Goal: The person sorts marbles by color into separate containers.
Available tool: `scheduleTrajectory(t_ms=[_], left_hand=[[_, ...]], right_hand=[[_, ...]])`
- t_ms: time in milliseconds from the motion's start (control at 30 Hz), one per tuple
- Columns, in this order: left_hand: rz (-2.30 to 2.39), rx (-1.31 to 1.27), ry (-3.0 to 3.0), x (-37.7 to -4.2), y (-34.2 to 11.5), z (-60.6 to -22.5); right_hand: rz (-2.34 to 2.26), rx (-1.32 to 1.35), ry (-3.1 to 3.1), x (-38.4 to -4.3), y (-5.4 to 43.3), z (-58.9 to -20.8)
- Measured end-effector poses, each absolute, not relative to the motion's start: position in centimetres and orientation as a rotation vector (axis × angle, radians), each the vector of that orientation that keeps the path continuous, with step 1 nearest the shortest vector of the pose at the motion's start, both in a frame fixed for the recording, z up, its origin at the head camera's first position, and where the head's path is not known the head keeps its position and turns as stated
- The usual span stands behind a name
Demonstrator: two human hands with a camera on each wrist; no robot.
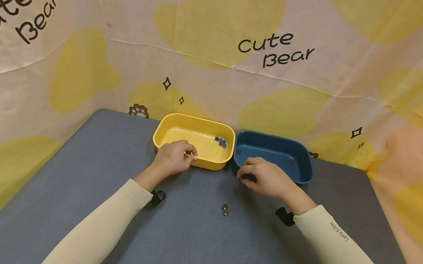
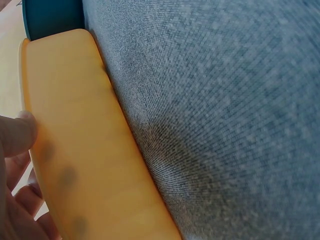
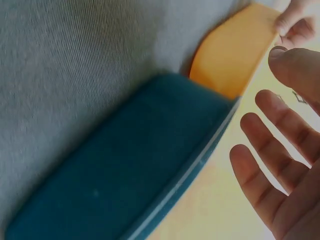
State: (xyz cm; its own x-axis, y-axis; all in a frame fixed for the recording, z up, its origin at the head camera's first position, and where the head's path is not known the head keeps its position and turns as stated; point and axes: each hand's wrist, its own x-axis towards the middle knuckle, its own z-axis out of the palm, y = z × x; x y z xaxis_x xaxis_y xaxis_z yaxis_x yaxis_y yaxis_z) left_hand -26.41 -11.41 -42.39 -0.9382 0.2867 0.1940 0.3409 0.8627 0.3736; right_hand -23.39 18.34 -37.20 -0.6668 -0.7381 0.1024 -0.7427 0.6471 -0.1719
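Note:
At the yellow bin point(image 1: 211, 164), my left hand point(image 1: 173, 157) grips the near rim. Its thumb point(image 2: 20, 134) lies at the outer side, and the curled fingers reach over to the inside. In front of the blue bin point(image 1: 277, 140), my right hand point(image 1: 267, 178) pinches a small dark brown bead point(image 1: 241, 180), mostly hidden behind the thumb point(image 3: 295, 70) in the right wrist view. Its other fingers point(image 3: 260, 185) are spread. Two brown beads point(image 1: 225, 209) lie together on the table between my forearms.
Several blue beads point(image 1: 221, 142) sit at the right end inside the yellow bin. Inside the blue bin are two reddish-brown beads point(image 1: 292, 161). The bins stand side by side at the back of the grey table point(image 1: 187, 246), against a patterned cloth point(image 1: 218, 29).

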Motion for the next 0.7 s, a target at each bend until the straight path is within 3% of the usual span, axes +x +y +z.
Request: scheduleTrajectory(t_ms=[700], left_hand=[[-0.609,-0.477,-2.922,-26.3,-11.3,-42.3]], right_hand=[[0.374,1.042,-2.902,-25.8,22.0,-35.9]])
